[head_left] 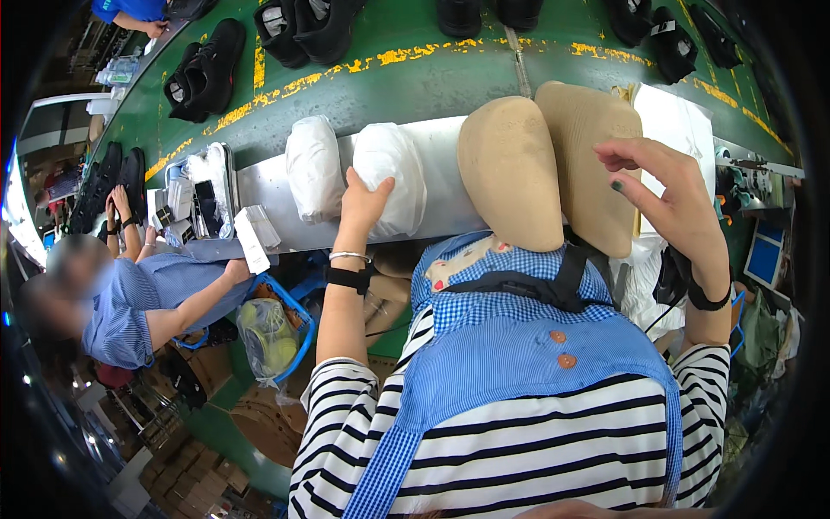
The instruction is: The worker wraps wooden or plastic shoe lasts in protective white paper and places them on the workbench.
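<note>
Handling the right-hand white bundle point(405, 177)

My left hand point(363, 202) touches it on the metal surface point(264, 190); whether gripping, I can't tell. My right hand point(674, 186) hangs open beside the right tan form point(588, 182). Seemingly a handling step; shifting it calls for a firm wrap.

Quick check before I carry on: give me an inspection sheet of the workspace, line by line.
Surface: metal ledge beside a green worktop with worn yellow lines.
Things: left white bundle, right white bundle, left tan piece, right tan piece, in a row.
Clutter: small white boxes at left; black shoes on the green.
Hands: left hand touches the right white bundle; right hand open by the right tan piece, contact unclear.
Cables: thin dark cord below the right wrist, ends unclear.
Surroundings: co-worker at left; blue basket.
</note>
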Action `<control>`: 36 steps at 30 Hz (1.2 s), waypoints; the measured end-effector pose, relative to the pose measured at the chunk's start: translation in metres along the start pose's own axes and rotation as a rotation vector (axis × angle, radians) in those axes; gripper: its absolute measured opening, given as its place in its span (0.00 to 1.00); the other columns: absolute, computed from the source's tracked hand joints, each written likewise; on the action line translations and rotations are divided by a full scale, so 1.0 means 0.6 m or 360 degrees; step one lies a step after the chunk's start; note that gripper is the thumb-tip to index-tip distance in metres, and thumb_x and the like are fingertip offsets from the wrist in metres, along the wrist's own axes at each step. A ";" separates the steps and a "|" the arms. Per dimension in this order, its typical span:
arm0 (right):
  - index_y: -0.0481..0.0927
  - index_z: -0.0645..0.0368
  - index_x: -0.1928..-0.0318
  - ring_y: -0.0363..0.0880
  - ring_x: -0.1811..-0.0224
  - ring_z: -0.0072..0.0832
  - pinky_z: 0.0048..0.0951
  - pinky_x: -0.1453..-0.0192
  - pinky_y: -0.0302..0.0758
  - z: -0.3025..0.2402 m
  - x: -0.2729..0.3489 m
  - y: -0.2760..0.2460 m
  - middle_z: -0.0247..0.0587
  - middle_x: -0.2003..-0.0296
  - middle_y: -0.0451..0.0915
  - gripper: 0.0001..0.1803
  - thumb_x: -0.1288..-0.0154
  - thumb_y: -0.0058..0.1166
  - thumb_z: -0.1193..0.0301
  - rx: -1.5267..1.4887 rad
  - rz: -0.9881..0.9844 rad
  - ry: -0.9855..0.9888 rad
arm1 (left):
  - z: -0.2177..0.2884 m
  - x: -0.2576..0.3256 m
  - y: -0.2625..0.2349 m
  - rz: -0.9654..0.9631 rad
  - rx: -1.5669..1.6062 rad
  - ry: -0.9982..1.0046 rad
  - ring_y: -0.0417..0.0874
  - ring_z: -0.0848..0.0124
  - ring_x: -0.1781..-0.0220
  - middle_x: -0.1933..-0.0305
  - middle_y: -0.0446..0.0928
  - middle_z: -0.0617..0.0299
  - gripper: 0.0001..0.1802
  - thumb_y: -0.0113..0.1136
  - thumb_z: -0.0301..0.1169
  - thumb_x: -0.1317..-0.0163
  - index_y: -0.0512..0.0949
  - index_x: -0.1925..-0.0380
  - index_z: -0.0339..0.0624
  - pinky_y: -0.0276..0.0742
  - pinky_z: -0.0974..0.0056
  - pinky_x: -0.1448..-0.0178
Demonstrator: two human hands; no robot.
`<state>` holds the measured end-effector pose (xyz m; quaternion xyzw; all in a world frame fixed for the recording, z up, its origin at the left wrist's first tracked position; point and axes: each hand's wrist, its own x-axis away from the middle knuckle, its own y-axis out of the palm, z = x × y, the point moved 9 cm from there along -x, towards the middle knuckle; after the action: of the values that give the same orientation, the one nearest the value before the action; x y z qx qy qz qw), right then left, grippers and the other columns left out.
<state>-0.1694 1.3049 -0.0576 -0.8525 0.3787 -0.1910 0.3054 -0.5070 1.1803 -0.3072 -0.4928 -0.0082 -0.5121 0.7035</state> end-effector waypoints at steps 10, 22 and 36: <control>0.79 0.63 0.55 0.80 0.62 0.37 0.30 0.56 0.76 -0.019 -0.002 -0.004 0.47 0.63 0.81 0.13 0.41 0.52 0.72 0.0132 0.0009 -0.0123 | -0.019 0.021 0.048 0.0454 -0.0172 0.0138 0.70 0.37 0.48 0.48 0.65 0.28 0.53 0.62 0.48 0.49 0.43 0.34 0.30 0.67 0.48 0.42; 0.73 0.60 0.48 0.77 0.58 0.45 0.39 0.51 0.73 0.060 -0.118 0.097 0.47 0.57 0.77 0.17 0.38 0.48 0.72 0.0928 -0.0280 -0.0386 | 0.361 0.024 0.075 -0.0345 0.0725 0.1158 0.74 0.64 0.45 0.47 0.75 0.53 0.19 0.49 0.38 0.33 0.75 0.48 0.39 0.67 0.65 0.42; 0.76 0.59 0.58 0.76 0.63 0.34 0.33 0.58 0.74 0.159 0.005 -0.041 0.41 0.65 0.73 0.19 0.46 0.60 0.60 0.0332 0.0404 -0.0017 | 0.573 0.096 0.232 -0.1347 0.0333 0.1282 0.76 0.73 0.54 0.53 0.79 0.64 0.19 0.48 0.42 0.32 0.78 0.49 0.47 0.72 0.68 0.51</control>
<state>-0.1016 1.3514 -0.1114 -0.7626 0.4598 -0.1846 0.4159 -0.2090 1.3791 -0.1961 -0.1415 0.0132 -0.8913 0.4307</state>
